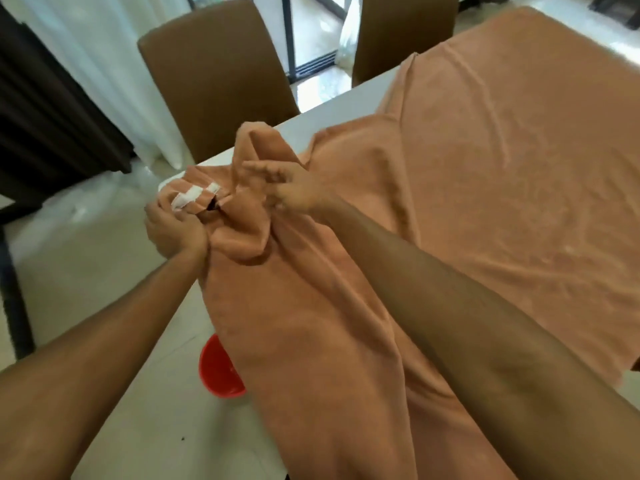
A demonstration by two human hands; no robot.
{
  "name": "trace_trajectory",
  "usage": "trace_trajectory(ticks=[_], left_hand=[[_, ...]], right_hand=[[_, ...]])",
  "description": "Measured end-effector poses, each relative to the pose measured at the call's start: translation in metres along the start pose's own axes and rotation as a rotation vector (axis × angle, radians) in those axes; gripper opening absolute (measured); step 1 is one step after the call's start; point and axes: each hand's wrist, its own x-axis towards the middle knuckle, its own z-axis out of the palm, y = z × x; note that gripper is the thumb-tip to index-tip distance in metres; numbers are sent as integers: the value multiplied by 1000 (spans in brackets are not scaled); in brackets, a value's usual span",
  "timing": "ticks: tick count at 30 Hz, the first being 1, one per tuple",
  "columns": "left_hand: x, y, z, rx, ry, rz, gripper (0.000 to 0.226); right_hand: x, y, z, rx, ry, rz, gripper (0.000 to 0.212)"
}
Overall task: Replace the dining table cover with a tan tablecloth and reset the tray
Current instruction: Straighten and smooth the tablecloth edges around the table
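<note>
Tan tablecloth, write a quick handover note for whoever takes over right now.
Left hand grips the bunched corner of the tan tablecloth, by its white tag.
Right hand is at the raised fold; its grip is blurred.
Done: the cloth covers the far part of the table; the near end is gathered and hangs off.
Left to do: spread this end, then reset the tray, which is not in view.

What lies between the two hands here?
In the head view, a bunched fold of the tablecloth fills the gap between left hand and right hand, with a white label near the left hand.
</note>
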Motion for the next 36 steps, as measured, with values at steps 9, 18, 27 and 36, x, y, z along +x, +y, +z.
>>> trace_trajectory(ticks=[9, 18, 27, 36], left_hand=[[-76, -14, -29, 157, -207, 733, 53], [-66, -42, -21, 668, -516, 641, 66], [-39, -35, -28, 573, -377, 695, 63], [-43, -35, 20, 620, -647, 638, 74]], right_hand=[[-26, 64, -6, -808, 551, 253, 43], [-9, 86, 58, -798, 42, 381, 66], [1, 73, 42, -576, 435, 59, 41], [9, 105, 34, -880, 258, 349, 58]])
